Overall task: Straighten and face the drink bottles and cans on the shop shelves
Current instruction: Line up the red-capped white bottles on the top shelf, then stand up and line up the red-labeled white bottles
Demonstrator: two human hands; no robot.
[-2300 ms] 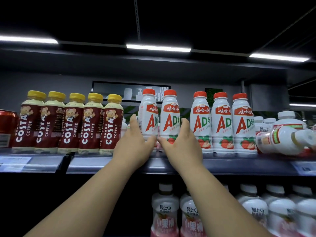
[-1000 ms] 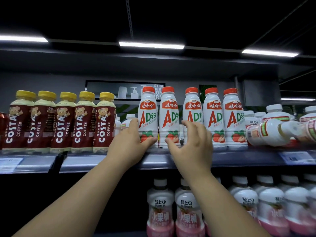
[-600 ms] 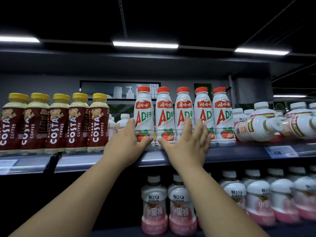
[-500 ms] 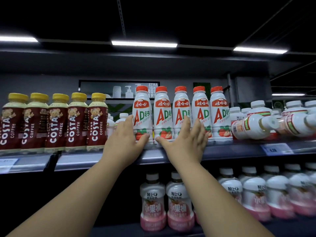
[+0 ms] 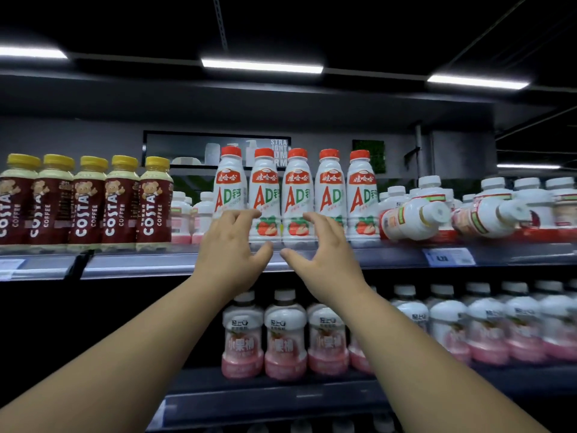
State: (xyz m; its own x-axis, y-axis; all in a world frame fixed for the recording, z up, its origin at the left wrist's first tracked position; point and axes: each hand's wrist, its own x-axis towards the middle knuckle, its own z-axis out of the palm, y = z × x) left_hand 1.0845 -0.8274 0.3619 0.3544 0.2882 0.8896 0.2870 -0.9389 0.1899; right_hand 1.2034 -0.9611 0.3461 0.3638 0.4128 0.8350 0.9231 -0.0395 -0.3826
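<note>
Five red-capped AD bottles (image 5: 298,195) are seen upright and shoulder to shoulder on the upper shelf (image 5: 140,264), labels turned forward. The gap that stood between the second and third bottles 2.3 s ago has been closed. The left hand (image 5: 229,248) is held in front of the lower part of the two leftmost bottles, the right hand (image 5: 324,248) in front of the third and fourth. Half a second ago the right hand's fingers were spread straight against the bottles; now the fingers of both hands are loosely curled, with the thumbs stretched toward each other and nearly meeting over the shelf lip. Nothing is clasped by either hand; whether any fingertip touches a label cannot be told. Five Costa coffee bottles (image 5: 84,201) are lined up to the left, and two white bottles (image 5: 412,217) lie toppled to the right. Pink bottles (image 5: 284,339) are ranged on the shelf below.
</note>
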